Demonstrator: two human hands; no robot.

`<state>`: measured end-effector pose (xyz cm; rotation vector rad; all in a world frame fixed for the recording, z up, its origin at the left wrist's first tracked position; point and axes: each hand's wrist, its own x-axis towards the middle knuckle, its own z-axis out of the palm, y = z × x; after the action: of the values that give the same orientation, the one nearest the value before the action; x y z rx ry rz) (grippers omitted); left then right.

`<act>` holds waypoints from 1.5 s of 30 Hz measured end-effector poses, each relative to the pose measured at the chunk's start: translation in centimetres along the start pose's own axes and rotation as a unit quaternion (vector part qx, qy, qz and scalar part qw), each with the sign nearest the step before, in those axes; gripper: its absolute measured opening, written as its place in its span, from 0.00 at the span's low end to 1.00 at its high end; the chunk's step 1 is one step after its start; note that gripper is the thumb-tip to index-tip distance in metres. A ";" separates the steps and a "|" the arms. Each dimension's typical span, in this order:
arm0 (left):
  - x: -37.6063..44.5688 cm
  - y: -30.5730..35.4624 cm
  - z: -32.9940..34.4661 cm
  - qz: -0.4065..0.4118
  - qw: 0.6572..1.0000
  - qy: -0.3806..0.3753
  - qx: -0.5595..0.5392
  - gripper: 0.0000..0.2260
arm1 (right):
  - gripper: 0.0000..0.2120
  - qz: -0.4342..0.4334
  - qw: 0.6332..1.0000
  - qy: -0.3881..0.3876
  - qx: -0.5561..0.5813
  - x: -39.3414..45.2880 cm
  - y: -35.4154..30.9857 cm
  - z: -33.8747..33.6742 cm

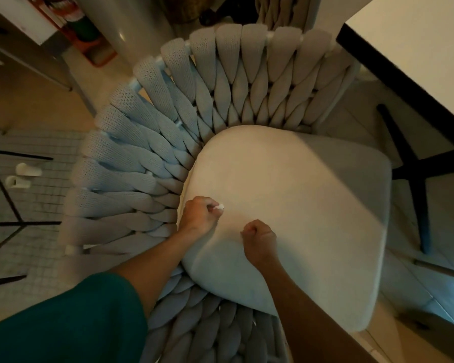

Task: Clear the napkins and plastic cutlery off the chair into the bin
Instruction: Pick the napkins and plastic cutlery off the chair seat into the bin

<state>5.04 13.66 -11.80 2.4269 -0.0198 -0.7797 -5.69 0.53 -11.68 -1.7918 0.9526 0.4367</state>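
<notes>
A small white napkin scrap (220, 207) is being pinched by the left hand (198, 214) nr the chair cushion's (312, 200) left edge; right hand (260, 238) is being held clenched, empty, above the cushion.

Right hand (260, 241) fingers' contents hidden.

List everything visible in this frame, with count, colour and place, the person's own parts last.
Cushioned seat pad: one, cream, centre, on the chair.
Woven braided chair back: one, pale grey, curving round the pad's left and far sides.
Small paper scrap: one, white, pinched in the left fingers.
Plastic cups: two, white, lying on the tiled floor, left.
Table with dark edge: one, pale top, upper right.
Left hand: grips the scrap.
Right hand: fist on the pad, contents hidden.
</notes>
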 end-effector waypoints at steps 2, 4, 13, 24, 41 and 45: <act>-1.8 1.1 0.1 -0.016 0.998 -0.015 -0.054 0.07 | 0.08 0.050 0.989 0.000 0.139 -1.2 -0.1 -1.3; -4.1 2.6 0.2 -0.033 0.994 -0.034 -0.102 0.07 | 0.07 0.087 0.962 -0.025 0.259 -3.2 -0.4 -3.4; -19.7 12.4 1.0 0.043 0.975 -0.126 -0.178 0.05 | 0.07 0.112 0.880 -0.052 0.458 -15.3 1.6 -15.4; -36.7 25.8 8.0 0.223 0.956 -0.186 -0.052 0.05 | 0.10 0.094 0.754 -0.029 0.650 -29.9 11.3 -28.4; -49.8 37.1 23.9 0.421 0.864 -0.244 0.131 0.02 | 0.09 0.140 0.800 0.309 0.495 -39.0 34.0 -44.9; -50.0 38.2 25.4 0.423 0.860 -0.249 0.143 0.03 | 0.13 0.196 0.804 0.394 0.399 -39.3 40.1 -48.2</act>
<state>-44.03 -22.19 18.38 2.0459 -1.3829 -0.9670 -67.45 -33.77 10.34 -0.9352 1.7689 -0.4937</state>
